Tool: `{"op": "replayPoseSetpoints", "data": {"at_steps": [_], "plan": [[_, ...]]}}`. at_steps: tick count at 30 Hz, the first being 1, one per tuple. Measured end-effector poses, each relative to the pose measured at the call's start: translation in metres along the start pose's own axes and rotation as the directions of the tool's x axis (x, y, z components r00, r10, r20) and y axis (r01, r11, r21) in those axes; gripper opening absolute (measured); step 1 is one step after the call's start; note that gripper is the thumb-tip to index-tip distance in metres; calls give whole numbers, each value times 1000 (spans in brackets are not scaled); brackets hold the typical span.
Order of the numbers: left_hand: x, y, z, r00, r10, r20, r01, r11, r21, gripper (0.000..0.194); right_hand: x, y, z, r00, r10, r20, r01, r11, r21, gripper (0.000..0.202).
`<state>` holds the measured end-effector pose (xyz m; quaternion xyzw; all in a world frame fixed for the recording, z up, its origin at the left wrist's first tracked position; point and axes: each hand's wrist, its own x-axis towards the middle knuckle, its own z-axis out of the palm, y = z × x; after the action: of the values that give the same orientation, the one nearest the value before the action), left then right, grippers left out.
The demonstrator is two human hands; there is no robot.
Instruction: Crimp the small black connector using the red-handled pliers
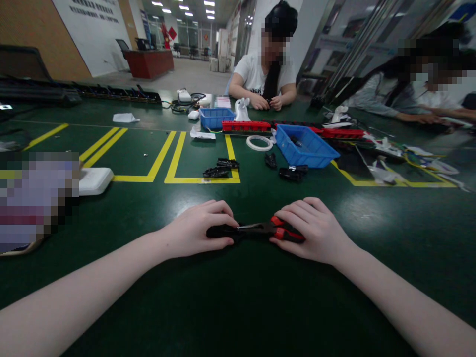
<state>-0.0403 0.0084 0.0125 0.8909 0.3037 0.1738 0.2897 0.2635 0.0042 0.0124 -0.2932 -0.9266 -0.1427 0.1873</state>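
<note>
My right hand [316,230] is closed around the red and black handles of a pair of pliers [284,233]. Their dark jaws point left and reach a black part [223,231], where a thin shiny metal piece [247,226] shows; whether the jaws grip it I cannot tell. My left hand [204,228] pinches that black part between thumb and fingers, just above the green table. Beyond my hands lie more black parts: a pair [221,168] to the left, a small one [270,160] in the middle, and others [293,172] near the blue bin.
A blue bin [307,148], a smaller blue bin [216,119] and a tape roll [259,143] stand farther back. Red strips [246,126] run behind them. At left are a phone [35,203] and a white case [94,180]. Another person [266,74] sits opposite; others sit at right.
</note>
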Motion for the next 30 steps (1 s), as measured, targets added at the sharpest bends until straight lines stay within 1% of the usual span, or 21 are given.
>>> {"op": "replayPoseSetpoints", "data": {"at_steps": [6, 12, 22, 25, 30], "plan": [[0, -2, 0, 1000, -2, -3, 2, 1000, -1, 23, 0, -2, 0, 1000, 13, -8, -13, 1000, 15, 30], [1, 0, 0, 1000, 8, 2, -8, 1000, 17, 24, 1, 1, 0, 1000, 3, -9, -2, 1000, 10, 31], [-1, 1, -1, 1000, 12, 5, -12, 1000, 18, 24, -2, 3, 2, 1000, 27, 5, -27, 999, 35, 30], [0, 1, -1, 1000, 19, 2, -19, 1000, 16, 24, -1, 2, 0, 999, 34, 15, -34, 999, 27, 29], [0, 1, -1, 1000, 14, 2, -14, 1000, 21, 24, 0, 1, -2, 999, 35, -3, -35, 999, 3, 30]]}}
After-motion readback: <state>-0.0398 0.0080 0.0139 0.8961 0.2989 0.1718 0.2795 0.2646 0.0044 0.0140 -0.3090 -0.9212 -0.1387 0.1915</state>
